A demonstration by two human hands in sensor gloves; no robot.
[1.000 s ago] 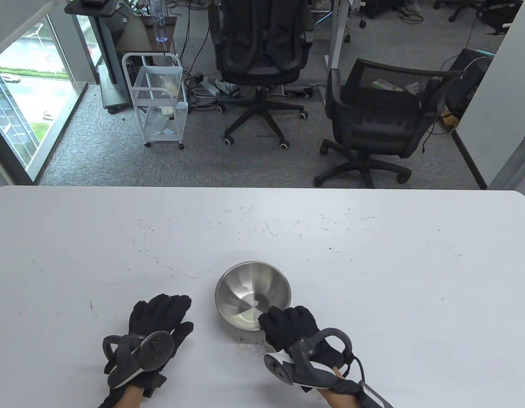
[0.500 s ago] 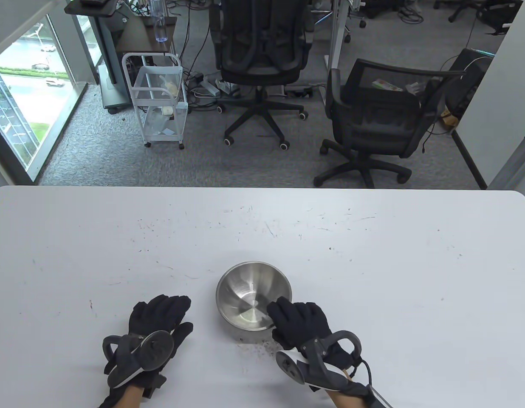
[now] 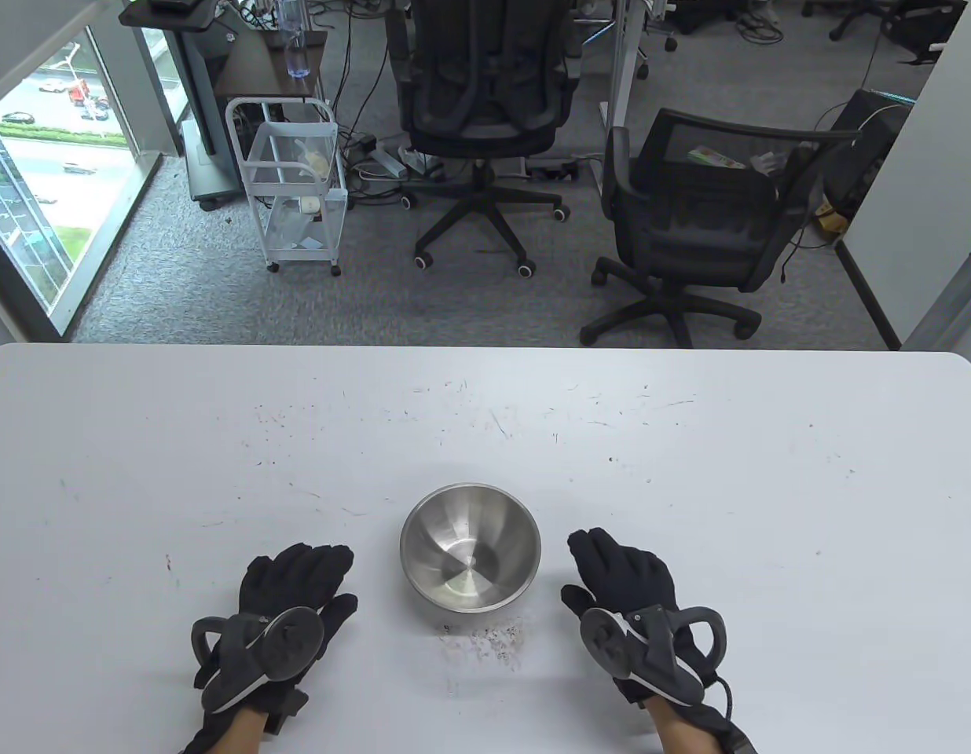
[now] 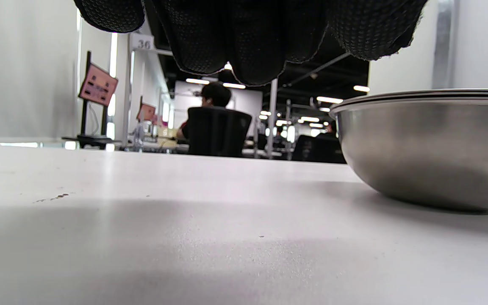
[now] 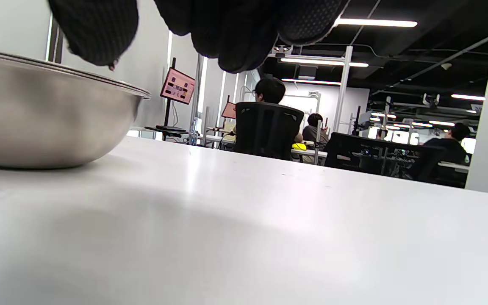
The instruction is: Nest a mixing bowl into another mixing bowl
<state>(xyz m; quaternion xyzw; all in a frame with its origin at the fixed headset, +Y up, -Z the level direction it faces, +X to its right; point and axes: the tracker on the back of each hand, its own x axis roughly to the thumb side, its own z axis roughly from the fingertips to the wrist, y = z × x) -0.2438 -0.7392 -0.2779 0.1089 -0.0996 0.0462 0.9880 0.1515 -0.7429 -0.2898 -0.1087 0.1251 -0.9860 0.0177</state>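
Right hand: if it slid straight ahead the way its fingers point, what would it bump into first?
Probably nothing. The right hand points slightly left, passing beside the bowl, with bare table ahead; depth makes the gap uncertain.

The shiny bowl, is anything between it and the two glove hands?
No, nothing visible. The steel mixing bowl sits on the white table with the left hand on one side and the right hand on the other, bare tabletop between. Neither hand touches it.
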